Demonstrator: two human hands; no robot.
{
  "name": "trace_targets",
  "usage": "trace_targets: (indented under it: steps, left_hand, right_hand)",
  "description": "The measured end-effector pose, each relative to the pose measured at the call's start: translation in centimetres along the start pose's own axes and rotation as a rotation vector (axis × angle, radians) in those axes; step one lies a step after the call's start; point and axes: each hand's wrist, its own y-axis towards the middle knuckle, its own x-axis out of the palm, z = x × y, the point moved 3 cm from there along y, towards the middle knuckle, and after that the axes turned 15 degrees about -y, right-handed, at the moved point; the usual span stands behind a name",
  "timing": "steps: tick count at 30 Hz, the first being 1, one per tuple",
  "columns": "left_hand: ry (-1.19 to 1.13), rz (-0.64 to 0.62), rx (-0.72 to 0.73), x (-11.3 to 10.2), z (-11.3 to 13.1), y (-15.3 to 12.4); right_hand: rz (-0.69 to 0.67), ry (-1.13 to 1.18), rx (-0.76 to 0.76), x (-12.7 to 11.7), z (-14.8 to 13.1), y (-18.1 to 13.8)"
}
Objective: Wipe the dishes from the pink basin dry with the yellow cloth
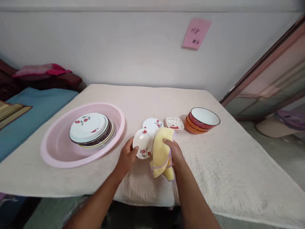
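Observation:
My left hand (pixel 128 155) grips the left edge of a small white plate (pixel 143 143) with red flowers and grey leaves, held above the table's front part. A yellow cloth (pixel 162 151) with purple edging is in my right hand (pixel 174 151), thumb on top. The cloth covers the right edge of the held plate, so the fingers behind it are hidden. Just beyond lies another flowered white plate (pixel 152 123), partly covered by the held one and the cloth. To its right sit small squarish dishes (pixel 174 123) with a red design.
At left a pink basin (pixel 54 157) holds a stack of plates (pixel 87 126). Stacked bowls (pixel 202 119), red over orange, stand at right. A cream cloth covers the table (pixel 228 171); a wall (pixel 131 47) with a pink note (pixel 196 33) rises behind it.

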Motion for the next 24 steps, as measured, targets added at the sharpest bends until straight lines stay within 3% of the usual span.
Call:
trace_targets:
  steps: [7,13,18,24]
  left_hand:
    - [0.117,-0.179,0.069,0.3,1.1,-1.0]
    - [-0.133,-0.219,-0.040,0.1,1.2,-1.5]
    - [-0.254,-0.074,-0.154,-0.5,0.6,-1.4]
    - [-0.322,0.020,-0.251,-1.0,-0.1,-0.9]
  right_hand:
    - [-0.030,-0.013,-0.134,4.4,-0.2,0.3]
    - [-0.065,-0.291,-0.247,7.6,-0.8,-1.3]
    - [-0.268,-0.684,-0.404,8.6,-1.1,-3.4]
    - [-0.228,-0.942,-0.469,7.4,-0.7,-4.0]
